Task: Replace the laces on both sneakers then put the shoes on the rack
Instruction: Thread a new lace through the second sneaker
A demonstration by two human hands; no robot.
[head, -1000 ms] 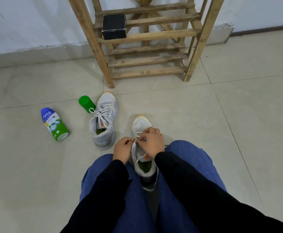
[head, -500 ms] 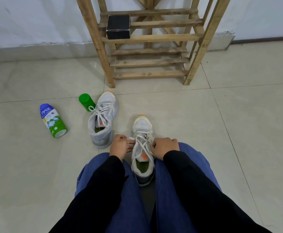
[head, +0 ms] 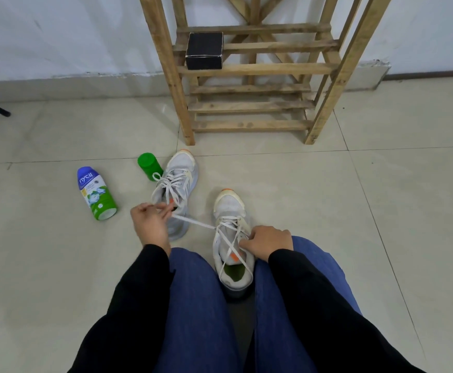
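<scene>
Low at frame centre, between my knees, I am steadying the sneaker (head: 230,210) with my right hand (head: 267,244), fingers curled on its eyelet edge so it cannot slide, while my left hand (head: 149,224) is pinching the lace (head: 193,222) taut leftward to snug the crossings.

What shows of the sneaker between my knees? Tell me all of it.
The sneaker is white-grey fabric with an orange toe tip, orange tongue tab and green insole. It stands upright on the tiled floor, toe toward the wooden rack. Its white lace is loosely crossed; the left hand pinches one end, pulled taut leftward, and the right hand grips its right eyelet side.
</scene>
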